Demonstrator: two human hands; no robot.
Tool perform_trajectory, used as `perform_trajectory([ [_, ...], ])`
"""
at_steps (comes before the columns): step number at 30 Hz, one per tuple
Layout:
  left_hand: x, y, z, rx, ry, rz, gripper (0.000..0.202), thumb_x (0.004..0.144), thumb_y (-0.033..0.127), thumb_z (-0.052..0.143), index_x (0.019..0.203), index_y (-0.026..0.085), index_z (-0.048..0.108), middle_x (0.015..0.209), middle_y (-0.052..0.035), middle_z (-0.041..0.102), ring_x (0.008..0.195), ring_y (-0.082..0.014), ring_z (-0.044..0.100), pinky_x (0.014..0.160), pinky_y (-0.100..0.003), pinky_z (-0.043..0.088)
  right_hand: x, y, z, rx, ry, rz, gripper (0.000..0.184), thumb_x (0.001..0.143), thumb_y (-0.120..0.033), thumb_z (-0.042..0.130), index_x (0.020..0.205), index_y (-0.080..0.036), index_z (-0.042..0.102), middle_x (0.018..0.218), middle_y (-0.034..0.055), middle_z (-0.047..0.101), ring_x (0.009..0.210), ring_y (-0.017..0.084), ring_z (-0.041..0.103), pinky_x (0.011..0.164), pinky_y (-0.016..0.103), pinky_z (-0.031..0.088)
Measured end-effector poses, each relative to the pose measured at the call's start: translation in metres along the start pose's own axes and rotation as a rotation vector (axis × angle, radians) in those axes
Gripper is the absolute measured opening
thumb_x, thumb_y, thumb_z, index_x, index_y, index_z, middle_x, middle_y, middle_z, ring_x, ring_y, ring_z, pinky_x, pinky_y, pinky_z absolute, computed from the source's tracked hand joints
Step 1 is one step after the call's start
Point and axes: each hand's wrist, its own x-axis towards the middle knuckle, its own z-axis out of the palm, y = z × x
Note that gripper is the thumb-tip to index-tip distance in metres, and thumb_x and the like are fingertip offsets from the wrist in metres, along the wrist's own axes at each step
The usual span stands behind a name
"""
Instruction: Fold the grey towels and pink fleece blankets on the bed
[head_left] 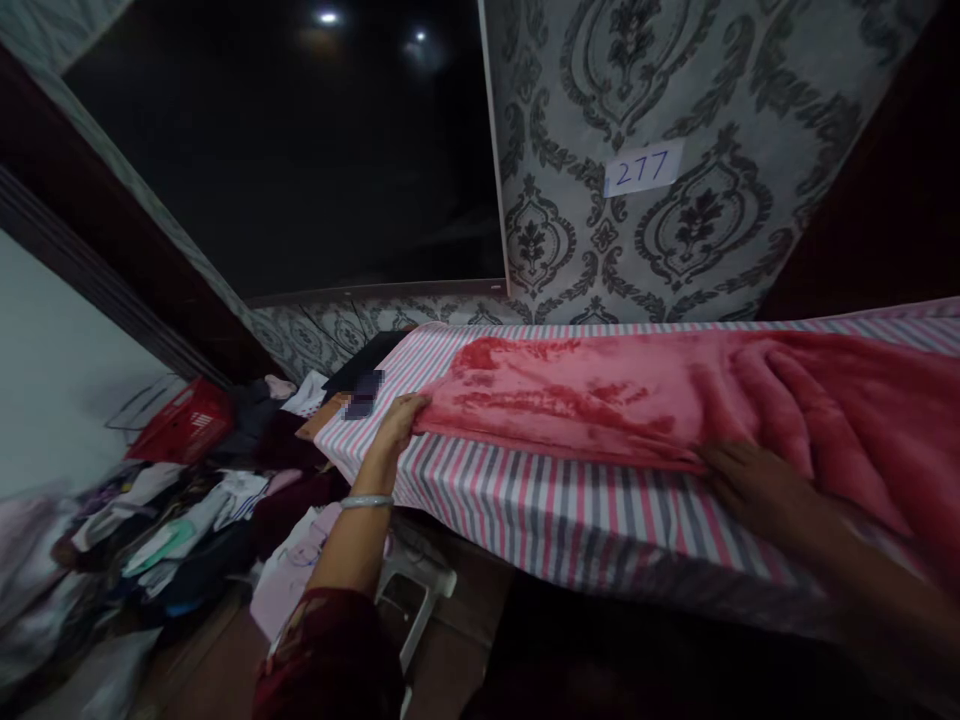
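Observation:
A red plush blanket (570, 400) lies lengthwise on a striped cloth (465, 480) that covers a long table. Its left part is fairly flat, while deep folds run through the right part. My left hand (405, 415), with a pale bangle on the wrist, is closed on the blanket's near left corner. Farther right along the front edge, my right hand (750, 490) has its fingers closed on the blanket's hem; it is dark and slightly blurred, and the fingertips are partly hidden.
Beyond the table, a large dark television (315, 150) hangs on a patterned wall, with a paper marked 277 (643, 168). Clothes (195, 530) are heaped at the left, near a red bag (184, 420). A white stool (420, 580) stands below the table's front edge.

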Motion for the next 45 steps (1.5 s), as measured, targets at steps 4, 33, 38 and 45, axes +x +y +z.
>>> perform_trajectory([
  [4,-0.008,-0.023,-0.005,0.165,0.022,-0.054,0.024,0.061,0.029,0.077,0.066,0.018,0.056,0.049,0.0055,0.051,0.042,-0.0101,0.044,0.041,-0.022,0.031,-0.008,0.002,0.008,-0.088,0.069,-0.076,0.04,0.096,-0.025,0.036,0.098,-0.015,0.075,0.097,0.0148,0.072,0.088,0.026,0.068,0.075,0.039,0.056],
  [33,-0.004,-0.055,0.002,0.392,0.121,0.049,0.04,0.08,0.036,0.068,0.114,0.017,0.057,0.064,0.0044,0.058,0.059,-0.0153,0.058,0.058,-0.024,0.041,0.052,-0.002,-0.024,0.139,-0.086,-0.057,0.042,0.101,-0.041,0.038,0.09,-0.022,0.074,0.09,0.0106,0.075,0.082,0.025,0.071,0.078,0.042,0.059],
  [38,-0.017,-0.064,0.009,0.717,0.186,0.172,0.039,0.089,0.031,0.056,0.126,0.019,0.056,0.099,-0.007,0.073,0.083,-0.0194,0.068,0.074,-0.028,0.047,0.171,-0.014,0.033,0.304,-0.141,-0.009,0.041,0.096,-0.042,0.041,0.103,-0.019,0.074,0.107,0.0128,0.074,0.101,0.027,0.07,0.092,0.042,0.056],
  [45,-0.031,-0.072,0.014,0.824,0.23,0.111,0.041,0.093,0.036,0.049,0.131,0.022,0.055,0.111,-0.0087,0.075,0.094,-0.0231,0.072,0.076,-0.03,0.047,0.343,-0.08,0.128,0.395,-0.319,0.106,0.048,0.094,-0.032,0.05,0.137,-0.015,0.061,0.141,0.0139,0.061,0.13,0.026,0.057,0.11,0.038,0.044],
])
